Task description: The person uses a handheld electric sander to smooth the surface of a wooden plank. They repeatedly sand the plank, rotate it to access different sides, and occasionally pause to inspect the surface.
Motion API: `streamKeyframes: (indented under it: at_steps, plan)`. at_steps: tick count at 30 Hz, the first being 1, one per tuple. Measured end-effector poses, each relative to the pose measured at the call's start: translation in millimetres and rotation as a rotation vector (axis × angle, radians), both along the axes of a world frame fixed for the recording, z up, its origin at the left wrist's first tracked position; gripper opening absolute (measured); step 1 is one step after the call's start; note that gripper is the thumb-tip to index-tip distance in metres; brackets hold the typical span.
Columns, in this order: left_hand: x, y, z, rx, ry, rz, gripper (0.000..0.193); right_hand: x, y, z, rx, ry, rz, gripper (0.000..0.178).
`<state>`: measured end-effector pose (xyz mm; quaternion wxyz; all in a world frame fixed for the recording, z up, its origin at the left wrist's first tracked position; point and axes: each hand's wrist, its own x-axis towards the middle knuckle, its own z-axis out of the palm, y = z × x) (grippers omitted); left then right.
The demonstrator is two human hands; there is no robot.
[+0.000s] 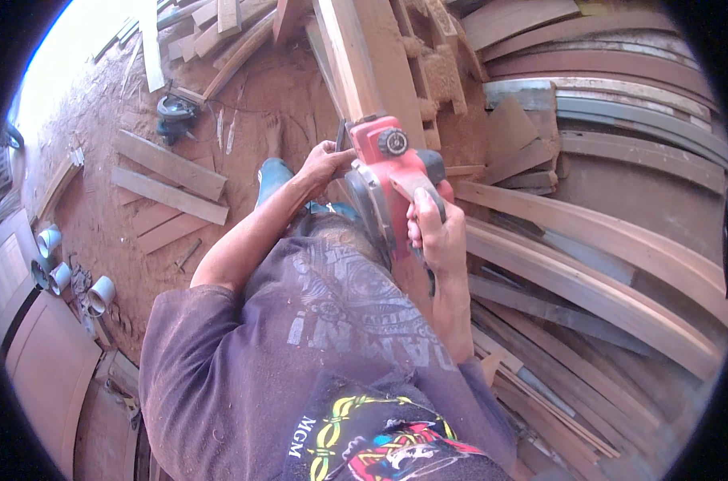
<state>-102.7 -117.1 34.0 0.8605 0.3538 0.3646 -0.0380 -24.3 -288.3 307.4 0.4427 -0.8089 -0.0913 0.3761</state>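
Atop the long timber plank (356, 56), gripped the red electric planer (388, 172): right hand (436, 232) clenched on its rear handle, left hand (324, 164) grasping its front edge. Risked skidding off the narrow plank onto stacked curved boards (604, 256), judging by that sideways left grip.

Right of the red planer (392, 172), stacked curved boards (596, 264) crowd close, leaving little room beside the right hand (434, 232). Ahead, the long plank (356, 56) and rough blocks (440, 68) close off the way. Left of the left hand (325, 164) the sawdust floor (252, 112) lies open up to loose planks (170, 176) and a circular saw (175, 116)
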Motion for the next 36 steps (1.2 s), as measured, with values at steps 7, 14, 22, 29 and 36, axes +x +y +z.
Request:
streamKeyframes:
  at_steps: [7,14,22,29,36]
  plan:
    - [45,88,18,-0.059,-0.147,0.090,0.031,64,143,3,0.105,0.037,0.020,0.040]
    - [79,151,19,-0.030,-0.144,0.151,0.030,112,242,-10,0.104,0.034,0.058,0.049]
    - [78,152,27,-0.138,-0.028,0.020,0.033,159,345,-12,0.075,-0.018,0.065,0.048]
    - [78,158,30,-0.094,-0.044,-0.055,0.038,199,439,-13,0.167,-0.082,0.132,0.051]
    - [79,168,40,-0.100,-0.067,-0.009,0.047,249,526,-28,0.176,-0.161,0.182,0.059]
